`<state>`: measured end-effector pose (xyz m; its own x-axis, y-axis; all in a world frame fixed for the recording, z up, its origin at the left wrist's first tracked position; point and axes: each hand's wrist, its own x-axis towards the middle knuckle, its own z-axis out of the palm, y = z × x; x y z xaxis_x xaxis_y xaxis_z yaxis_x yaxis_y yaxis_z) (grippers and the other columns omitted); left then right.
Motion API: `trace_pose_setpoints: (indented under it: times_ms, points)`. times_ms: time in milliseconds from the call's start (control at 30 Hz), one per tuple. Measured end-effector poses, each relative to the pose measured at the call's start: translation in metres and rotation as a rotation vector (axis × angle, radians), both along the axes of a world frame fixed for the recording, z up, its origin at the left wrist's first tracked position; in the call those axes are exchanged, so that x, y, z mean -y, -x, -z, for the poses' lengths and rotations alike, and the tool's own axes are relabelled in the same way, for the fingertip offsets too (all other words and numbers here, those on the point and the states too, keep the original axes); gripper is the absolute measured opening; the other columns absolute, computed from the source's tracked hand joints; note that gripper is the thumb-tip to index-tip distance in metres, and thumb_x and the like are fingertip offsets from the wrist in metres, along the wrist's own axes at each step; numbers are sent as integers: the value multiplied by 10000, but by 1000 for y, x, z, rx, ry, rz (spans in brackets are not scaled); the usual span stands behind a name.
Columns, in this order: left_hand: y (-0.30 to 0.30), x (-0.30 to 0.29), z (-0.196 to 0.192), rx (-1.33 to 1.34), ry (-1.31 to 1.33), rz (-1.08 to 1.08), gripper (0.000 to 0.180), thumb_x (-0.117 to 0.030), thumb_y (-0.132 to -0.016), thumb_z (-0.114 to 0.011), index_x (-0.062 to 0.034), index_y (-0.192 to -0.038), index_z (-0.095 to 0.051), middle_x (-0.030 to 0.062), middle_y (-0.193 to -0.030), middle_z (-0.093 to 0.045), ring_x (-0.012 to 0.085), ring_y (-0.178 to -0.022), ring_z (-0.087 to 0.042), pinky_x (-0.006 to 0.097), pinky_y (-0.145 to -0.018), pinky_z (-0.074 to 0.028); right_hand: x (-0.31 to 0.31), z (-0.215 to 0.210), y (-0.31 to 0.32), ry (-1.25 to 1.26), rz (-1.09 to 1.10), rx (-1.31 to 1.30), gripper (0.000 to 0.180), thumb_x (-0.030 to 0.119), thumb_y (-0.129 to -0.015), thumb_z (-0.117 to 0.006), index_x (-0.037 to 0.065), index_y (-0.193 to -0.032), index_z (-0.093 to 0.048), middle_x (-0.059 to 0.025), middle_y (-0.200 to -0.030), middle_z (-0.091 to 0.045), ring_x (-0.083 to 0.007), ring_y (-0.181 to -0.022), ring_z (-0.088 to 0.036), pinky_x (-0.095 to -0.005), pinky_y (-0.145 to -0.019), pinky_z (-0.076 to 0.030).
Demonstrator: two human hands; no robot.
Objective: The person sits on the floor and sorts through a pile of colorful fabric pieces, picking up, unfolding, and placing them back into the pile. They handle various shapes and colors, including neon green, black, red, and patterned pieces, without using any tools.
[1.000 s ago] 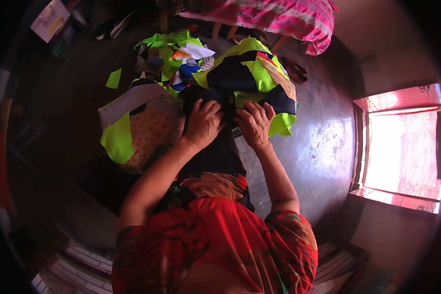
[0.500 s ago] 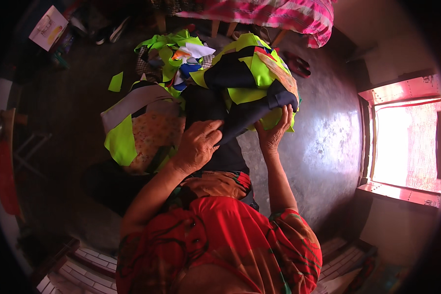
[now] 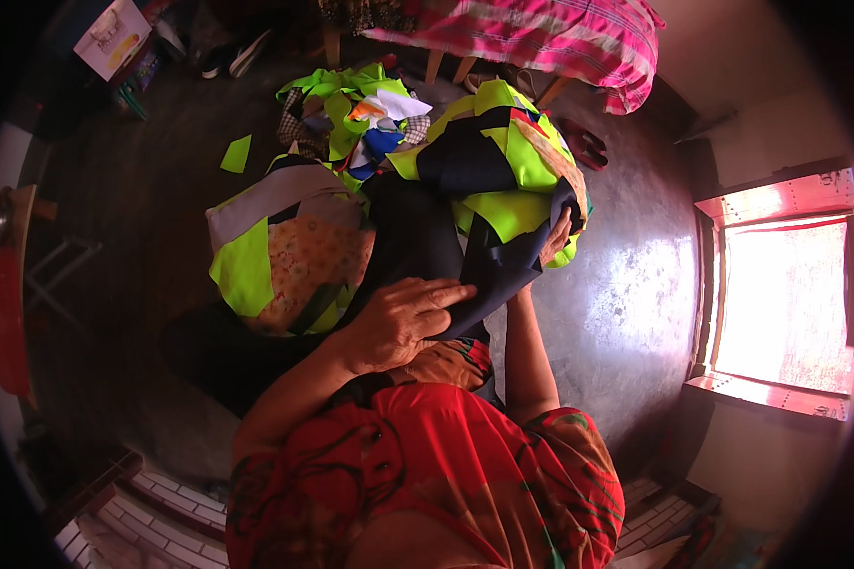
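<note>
A dark navy piece of cloth [image 3: 514, 266] stretches across my lap between my hands. My left hand [image 3: 399, 325] is closed on its near left part, with the index finger lying along the fabric. Over at the cloth's right edge, my right hand [image 3: 557, 239] grips it from behind, and folded fabric hides some of the fingers. Beyond them lies a heap of navy and neon-yellow cloth pieces [image 3: 508, 213]. On the left is a bundle [image 3: 318, 248] of peach patterned, grey and neon-yellow fabric.
A pile of mixed scraps [image 3: 384, 142] lies on the floor ahead, with a single neon-yellow scrap [image 3: 236, 154] to its left. Dark red footwear [image 3: 584, 144] sits at the right. A pink checked cloth [image 3: 541, 38] hangs from wooden-legged furniture. The window [image 3: 783, 303] is bright.
The navy cloth has come nearer to me and its near edge is lower. My left hand has shifted right and down. My right hand has turned behind the cloth's edge. The view has tilted slightly.
</note>
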<state>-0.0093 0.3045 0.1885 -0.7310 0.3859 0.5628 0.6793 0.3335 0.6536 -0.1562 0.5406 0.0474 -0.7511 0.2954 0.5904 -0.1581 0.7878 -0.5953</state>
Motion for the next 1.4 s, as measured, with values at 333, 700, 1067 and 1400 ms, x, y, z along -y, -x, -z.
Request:
trace_pose_setpoints:
  times_ms: [333, 700, 1067, 1400]
  points:
    - [-38, 64, -27, 550, -636, 140, 375, -110, -835, -625, 65, -1155, -538, 192, -1198, -609, 317, -1189, -529, 396, -982, -418, 0, -9, 3, 9, 24, -6, 800, 273, -825, -662, 134, -1482, -227, -216, -1444, -295, -377, -1336, -292, -453, -1086, -254]
    - [-63, 80, 5, 674, -1218, -137, 451, -402, -826, -650, 34, -842, -534, 158, -935, -595, 285, -857, -601, 367, -782, -474, 4, -55, -11, -431, 8, -159, 524, 57, -909, -504, 107, -1407, -348, -145, -1454, -329, -313, -1332, -337, -451, -1097, -239]
    - [-77, 125, -27, 73, -1389, 82, 307, -383, -961, -486, -98, -850, -461, 80, -816, -521, 201, -614, -513, 326, -582, -431, 9, -61, 39, -512, -147, -7, 349, 176, -885, -483, 284, -1183, -631, -12, -1329, -505, -269, -1329, -341, -507, -1048, -156]
    - [-101, 198, -59, -225, -1524, -756, 391, -362, -926, -560, -30, -1129, -515, 108, -1137, -561, 273, -1007, -537, 452, -926, -403, -18, -66, 34, -752, -307, 139, 577, 123, -830, -526, 267, -1385, -461, -65, -1459, -374, -303, -1364, -286, -466, -1079, -194]
